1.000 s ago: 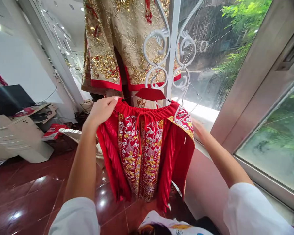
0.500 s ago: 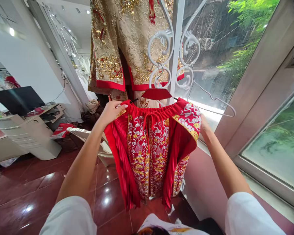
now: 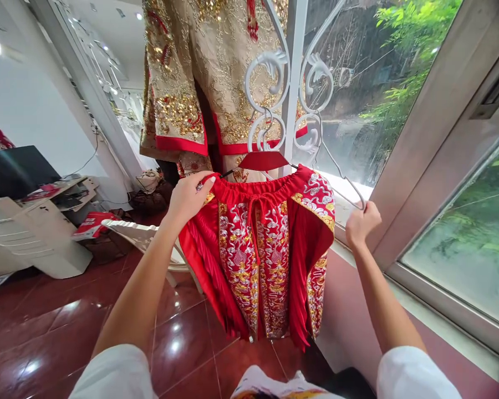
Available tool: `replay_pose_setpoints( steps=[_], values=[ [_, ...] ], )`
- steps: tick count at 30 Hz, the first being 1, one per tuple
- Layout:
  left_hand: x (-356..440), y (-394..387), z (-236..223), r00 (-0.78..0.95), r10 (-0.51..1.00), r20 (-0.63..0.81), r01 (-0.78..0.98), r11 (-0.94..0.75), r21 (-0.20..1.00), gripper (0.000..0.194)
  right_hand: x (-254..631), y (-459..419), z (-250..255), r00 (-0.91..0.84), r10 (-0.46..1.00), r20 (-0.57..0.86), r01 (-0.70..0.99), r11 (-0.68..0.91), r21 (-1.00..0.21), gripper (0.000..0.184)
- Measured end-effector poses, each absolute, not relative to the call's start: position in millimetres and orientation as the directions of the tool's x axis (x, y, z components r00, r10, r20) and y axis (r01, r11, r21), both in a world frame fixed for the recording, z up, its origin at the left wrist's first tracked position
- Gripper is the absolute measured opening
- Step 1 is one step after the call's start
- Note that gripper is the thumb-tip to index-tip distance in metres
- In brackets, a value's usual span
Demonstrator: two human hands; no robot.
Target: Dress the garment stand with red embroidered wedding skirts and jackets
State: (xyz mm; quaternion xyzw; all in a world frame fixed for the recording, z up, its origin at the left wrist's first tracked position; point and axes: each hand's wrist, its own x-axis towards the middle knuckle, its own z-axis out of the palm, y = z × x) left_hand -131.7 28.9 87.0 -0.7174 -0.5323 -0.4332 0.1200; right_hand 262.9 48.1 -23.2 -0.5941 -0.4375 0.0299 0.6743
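Pinching the waistband at one top corner, the closed fingers of the left hand (image 3: 189, 200) hold a red skirt (image 3: 274, 266), thumb laid across the front, while the right hand (image 3: 362, 223), closed in a loose fist, grips the end of a wire hanger (image 3: 347, 178) just beside the skirt's other edge. Red and gathered at the top, the skirt carries a tied cord at the center and two front panels thick with silver and gold embroidery; pleated red cloth falls at either side, and an embroidered flap folds back near the right hand. It hangs over the floor (image 3: 183, 343) from a red hanger (image 3: 263, 160) hooked on the scrollwork of a white rack (image 3: 290, 88). Half a second earlier, the right hand was at the skirt's edge and the wire hanger swung out above it, out of its grasp; now the fingers have closed on the wire. The left hand remains at its corner. Behind the skirt hangs a gold garment (image 3: 233, 83) with red hems and sequins, with a window (image 3: 357, 111) to the right and a pale chair (image 3: 139, 235) to the left.
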Motion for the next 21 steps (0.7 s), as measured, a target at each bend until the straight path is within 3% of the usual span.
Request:
replay_pose_setpoints(
  steps=[2,5,7,11,15,18,21],
  values=[
    [-130,30,89,0.112,0.637,0.763,0.833,-0.479,0.277,0.043,245,23,-28,0.553,0.355,0.754,0.693,0.306,-0.653,0.03],
    [-129,35,89,0.094,0.637,0.765,0.823,-0.483,0.3,0.042,206,4,-11,0.029,0.442,0.896,0.784,0.546,-0.295,0.02],
    [-131,38,88,0.065,0.637,0.768,0.827,-0.465,0.315,0.041,186,12,16,-0.128,0.429,0.894,0.776,0.605,-0.18,0.02],
    [-132,40,85,0.027,0.604,0.796,0.827,-0.461,0.322,0.039,190,51,65,-0.114,0.461,0.88,0.862,0.486,-0.143,0.034],
    [-126,40,80,-0.027,0.542,0.84,0.829,-0.457,0.322,0.037,212,77,70,-0.204,0.48,0.853,0.825,0.553,-0.114,0.029],
    [-119,44,76,-0.121,0.483,0.867,0.829,-0.432,0.356,0.037,217,85,68,-0.108,0.435,0.894,0.766,0.61,-0.204,0.02],
    [-115,50,75,-0.246,0.426,0.871,0.818,-0.391,0.422,0.039,218,90,74,-0.009,0.495,0.869,0.704,0.62,-0.346,0.012]
  ],
)
